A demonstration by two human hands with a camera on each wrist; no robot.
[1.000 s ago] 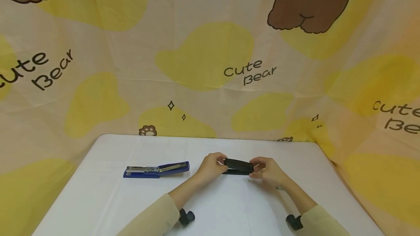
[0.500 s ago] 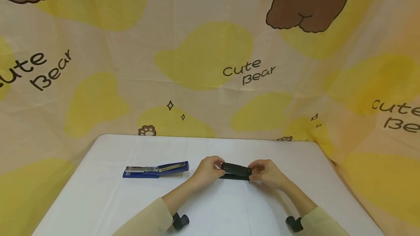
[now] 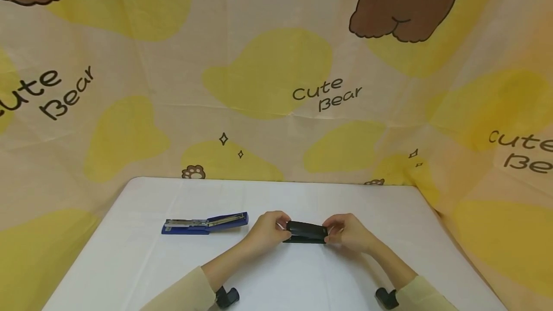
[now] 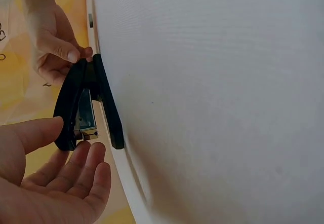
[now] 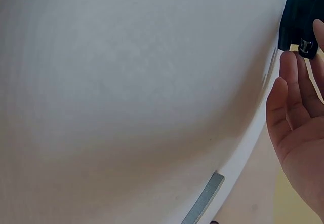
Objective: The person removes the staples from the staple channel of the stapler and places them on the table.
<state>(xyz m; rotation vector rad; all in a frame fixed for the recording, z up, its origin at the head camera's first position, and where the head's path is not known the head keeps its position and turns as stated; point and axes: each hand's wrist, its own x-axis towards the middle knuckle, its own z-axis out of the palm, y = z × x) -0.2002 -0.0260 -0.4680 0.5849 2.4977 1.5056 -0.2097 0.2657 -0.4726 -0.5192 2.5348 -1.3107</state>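
Between both hands is a black stapler [image 3: 306,230], its top arm and base parted at the front. My left hand [image 3: 267,231] pinches the front end from the left; in the left wrist view, the thumb lies on the top arm, with fingertips near the metal nose [image 4: 87,133]. At the hinge end, my right hand [image 3: 349,232] pinches the stapler from the right. Only the rear of the stapler [image 5: 298,19] shows in the right wrist view, at the fingertips. Whether the base touches the table cannot be told.
A blue stapler [image 3: 190,227] lies opened out on the white table [image 3: 142,263], left of my hands. A grey metal strip, resembling a row of staples [image 5: 204,198], lies near the table edge in the right wrist view. A patterned cloth [image 3: 268,76] hangs behind.
Both hands have drawn the black stapler toward the body and slightly left, keeping their grip at its two ends. The blue stapler stays in place.
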